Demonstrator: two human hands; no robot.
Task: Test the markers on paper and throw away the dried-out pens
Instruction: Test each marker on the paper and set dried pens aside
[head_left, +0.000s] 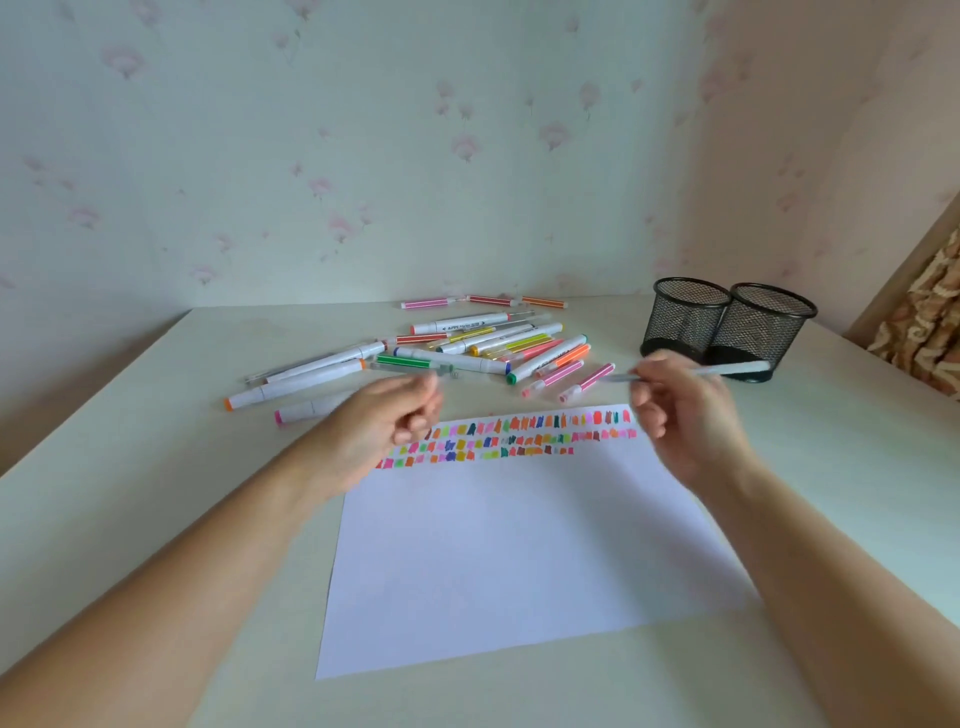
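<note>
In the head view, a white sheet of paper (519, 561) lies flat on the pale table (130, 441), and everything else is placed from it. Three rows of small colour swatches (519, 434) in pink, orange, green, blue and brown run along the paper's far edge. The right hand (685, 415) hangs over the paper's far right corner. Its fingertips pinch a slim pen with a white barrel (737, 369), held nearly level above the table, with the long end pointing away to the right. The left hand (387, 421) hovers over the paper's far left corner with its fingers curled in. It is blurred, so I cannot tell whether it holds anything. Beyond the paper's far edge lies a loose heap of coloured markers and thin felt pens (483, 343), most with white barrels and bright caps. A white marker with an orange cap (296, 387) lies to the heap's left. Three thin striped pens (483, 301) lie farther back, by the flowered wall. Beyond the paper's far right corner stand two black wire-mesh pen cups (680, 317), upright and touching each other.
</note>
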